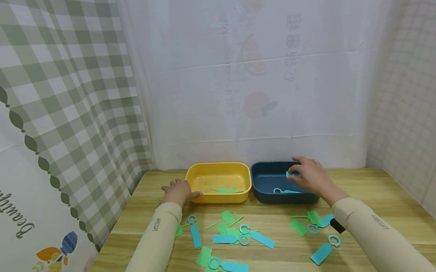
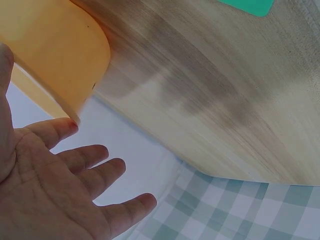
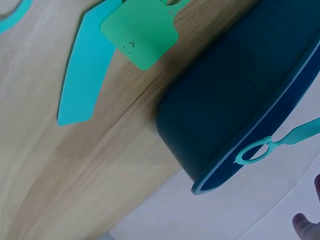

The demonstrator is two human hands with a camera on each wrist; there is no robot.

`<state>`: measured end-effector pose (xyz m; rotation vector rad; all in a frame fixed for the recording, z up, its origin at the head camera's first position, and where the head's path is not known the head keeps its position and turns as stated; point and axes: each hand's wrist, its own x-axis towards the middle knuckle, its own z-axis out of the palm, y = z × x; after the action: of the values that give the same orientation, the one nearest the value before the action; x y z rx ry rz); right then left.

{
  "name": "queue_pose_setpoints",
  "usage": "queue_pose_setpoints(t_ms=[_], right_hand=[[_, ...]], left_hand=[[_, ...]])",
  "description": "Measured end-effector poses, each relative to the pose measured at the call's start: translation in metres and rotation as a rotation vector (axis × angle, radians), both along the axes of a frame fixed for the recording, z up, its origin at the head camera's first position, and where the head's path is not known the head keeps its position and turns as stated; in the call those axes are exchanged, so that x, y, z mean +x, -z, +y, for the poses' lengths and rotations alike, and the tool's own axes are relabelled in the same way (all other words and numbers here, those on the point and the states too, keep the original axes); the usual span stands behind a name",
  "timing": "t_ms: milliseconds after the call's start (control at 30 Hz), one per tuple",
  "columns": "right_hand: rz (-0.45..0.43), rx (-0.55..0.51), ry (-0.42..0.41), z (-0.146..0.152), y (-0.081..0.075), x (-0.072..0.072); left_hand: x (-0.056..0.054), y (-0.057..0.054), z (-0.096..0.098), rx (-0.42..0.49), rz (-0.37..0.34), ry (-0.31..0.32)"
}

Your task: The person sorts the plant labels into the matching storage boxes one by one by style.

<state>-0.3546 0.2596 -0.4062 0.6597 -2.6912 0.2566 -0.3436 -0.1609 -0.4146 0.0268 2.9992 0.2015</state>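
Observation:
My left hand (image 1: 178,193) is at the left end of the yellow bin (image 1: 221,198), fingers spread, a fingertip at the rim (image 2: 70,117). Over the dark blue bin (image 1: 283,197), my right hand (image 1: 311,177) pinches a light blue plastic ring tag (image 1: 289,174) between thumb and finger. Its ring end (image 3: 255,150) hangs over the bin's opening in the right wrist view; the pinching fingertips are outside that view. Another blue ring tag (image 1: 288,191) lies inside this bin. Small green tags with thin stems (image 1: 223,190) lie in the yellow one.
Blue ring tags (image 1: 195,235) and green square-headed tags (image 1: 203,256) lie scattered and overlapping on the wooden table (image 1: 285,261). Several more, with a blue tag (image 1: 321,254) among them, are near my right forearm. A white curtain (image 1: 215,110) hangs behind the bins.

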Motion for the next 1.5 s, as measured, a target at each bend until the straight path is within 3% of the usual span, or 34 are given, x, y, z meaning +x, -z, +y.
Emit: queue_pose_setpoints(t_ms=[567, 1000, 1500], right_hand=[[-0.061, 0.037, 0.111, 0.008, 0.014, 0.001], [-0.037, 0.096, 0.079, 0.013, 0.019, 0.007], [-0.028, 0.062, -0.032, 0.026, 0.023, 0.029]], left_hand=[[-0.003, 0.003, 0.004, 0.009, 0.009, 0.002], [-0.002, 0.001, 0.001, 0.001, 0.019, 0.002], [0.001, 0.001, 0.000, 0.009, 0.021, 0.000]])
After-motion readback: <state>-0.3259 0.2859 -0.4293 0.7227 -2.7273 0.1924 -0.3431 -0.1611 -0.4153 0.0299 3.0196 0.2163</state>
